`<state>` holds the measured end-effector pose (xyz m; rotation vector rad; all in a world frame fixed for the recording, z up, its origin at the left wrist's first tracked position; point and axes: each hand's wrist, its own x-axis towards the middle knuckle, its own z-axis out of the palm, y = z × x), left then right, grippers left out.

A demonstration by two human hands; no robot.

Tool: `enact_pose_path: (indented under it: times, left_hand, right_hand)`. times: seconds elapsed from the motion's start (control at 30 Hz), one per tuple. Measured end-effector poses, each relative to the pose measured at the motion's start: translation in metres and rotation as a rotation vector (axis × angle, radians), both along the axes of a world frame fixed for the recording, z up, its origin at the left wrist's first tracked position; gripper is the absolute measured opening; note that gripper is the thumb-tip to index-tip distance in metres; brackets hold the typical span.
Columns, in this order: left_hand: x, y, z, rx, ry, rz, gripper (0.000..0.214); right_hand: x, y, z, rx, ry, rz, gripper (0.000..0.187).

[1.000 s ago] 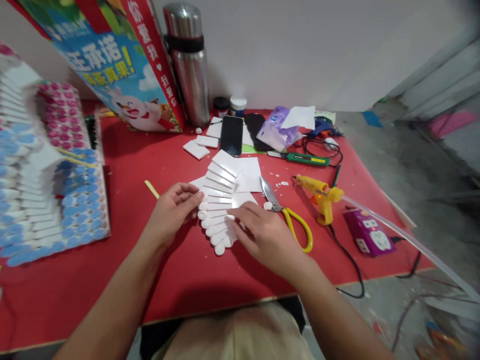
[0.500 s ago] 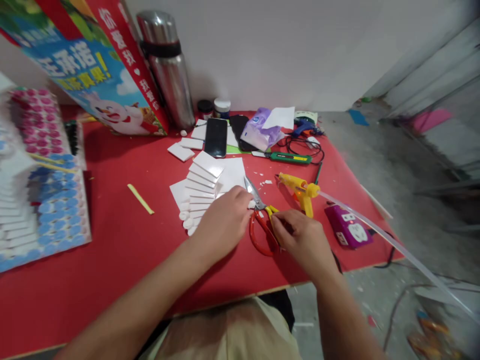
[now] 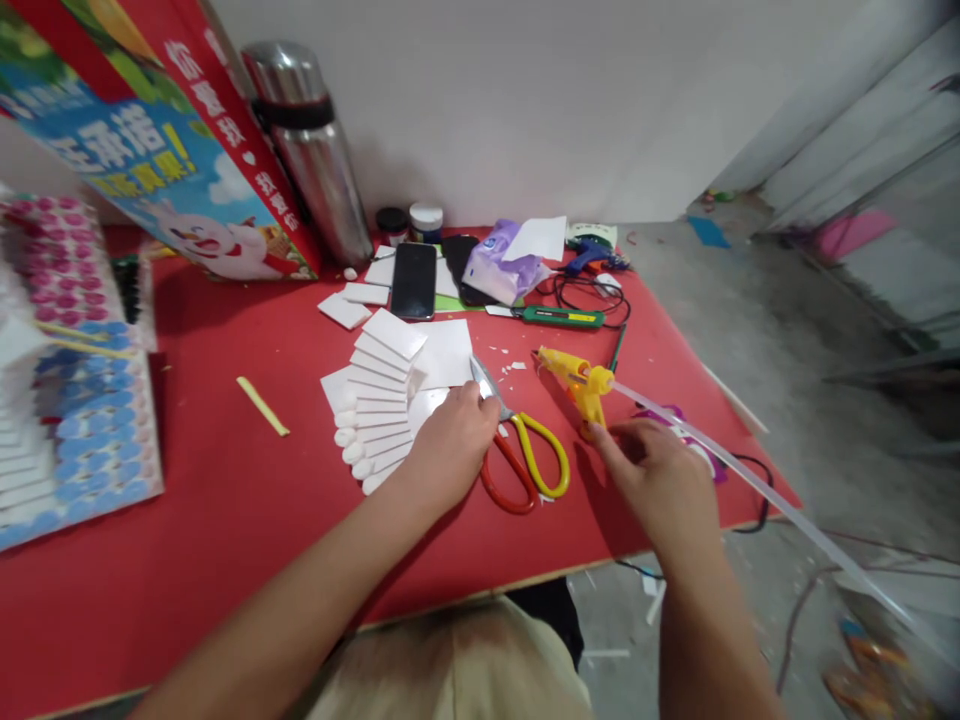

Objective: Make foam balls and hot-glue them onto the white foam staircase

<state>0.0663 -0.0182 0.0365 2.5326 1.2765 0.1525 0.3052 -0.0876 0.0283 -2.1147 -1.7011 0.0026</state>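
My left hand (image 3: 459, 432) is closed, its fingers bent down beside the blades of the scissors (image 3: 525, 455); whatever it pinches is hidden. The scissors, with one red and one yellow handle, lie on the red table. My right hand (image 3: 670, 475) is open at the yellow glue gun (image 3: 589, 385), thumb by the grip and fingers spread. A long clear glue stick (image 3: 739, 450) sticks out of the gun's back. Left of my left hand, a fanned stair of white tiles (image 3: 384, 400) has small white rolls (image 3: 352, 452) along its edge.
A yellow strip (image 3: 262, 406) lies to the left, near a model with blue and pink rolls (image 3: 105, 430). Behind are a phone (image 3: 414, 282), a steel flask (image 3: 311, 150), a printed box (image 3: 172, 170), a green cutter (image 3: 562, 317) and a tissue pack (image 3: 506, 262). A purple device (image 3: 716, 465) is partly covered.
My right hand has left the scissors' handles and moved right to the glue gun. The scissors now lie loose. My left hand stays beside their blades, and the view has shifted slightly.
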Motion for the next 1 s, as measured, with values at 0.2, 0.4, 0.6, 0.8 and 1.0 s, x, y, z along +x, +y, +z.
enact_pose_path:
  times: [0.2,0.4,0.6,0.8,1.0]
  left_hand:
    - [-0.023,-0.018,0.002,-0.373,-0.726,0.088,0.019]
    - [-0.049,-0.018,0.013,-1.17,-1.437,0.446,0.016]
    - [-0.065,-0.006,0.015,-1.178,-1.529,0.438,0.021]
    - [-0.079,-0.005,0.009,-1.003,-1.464,0.334,0.03]
    - [-0.083,-0.004,0.008,-0.781,-1.494,0.272,0.02]
  right_hand:
    - [-0.001,0.022,-0.005,-0.019,0.111,-0.039,0.063]
    - [-0.004,0.045,-0.014,-0.075,0.358,-0.058,0.045]
    - [-0.005,0.054,-0.023,-0.041,0.46,-0.102,0.037]
    - [-0.02,0.042,-0.004,0.074,0.686,-0.111,0.03]
    - [-0.05,0.034,0.016,0.062,0.924,-0.003,0.026]
